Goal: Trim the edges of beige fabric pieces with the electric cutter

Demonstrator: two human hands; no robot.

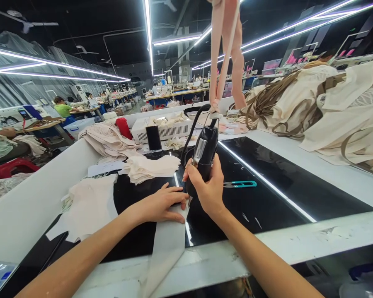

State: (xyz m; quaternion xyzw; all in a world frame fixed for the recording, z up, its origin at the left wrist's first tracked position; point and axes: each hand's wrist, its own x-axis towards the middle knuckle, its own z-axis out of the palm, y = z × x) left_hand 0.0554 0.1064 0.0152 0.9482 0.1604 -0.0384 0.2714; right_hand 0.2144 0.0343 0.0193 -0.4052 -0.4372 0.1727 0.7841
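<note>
My right hand (pixel 208 186) is wrapped round a black handheld electric tool (pixel 207 142), which hangs by a knot from pink fabric strips (pixel 225 49). A black cable loops off its top to the left. My left hand (pixel 164 203) lies with its fingers spread on a pale fabric strip (pixel 168 244), just left of the tool's lower end. The strip runs down over the table's front edge. Where the tool's lower end meets the fabric is hidden behind my hands. A stack of cream cut pieces (pixel 152 165) lies beyond my left hand.
Teal thread snips (pixel 240 184) lie on the black board (pixel 267 182) at right. More cream fabric (pixel 90 203) is at left. A dark phone (pixel 153 138) stands before a white box (pixel 170 126). Fabric heaps (pixel 311 103) fill the right back. A person (pixel 62 108) sits far left.
</note>
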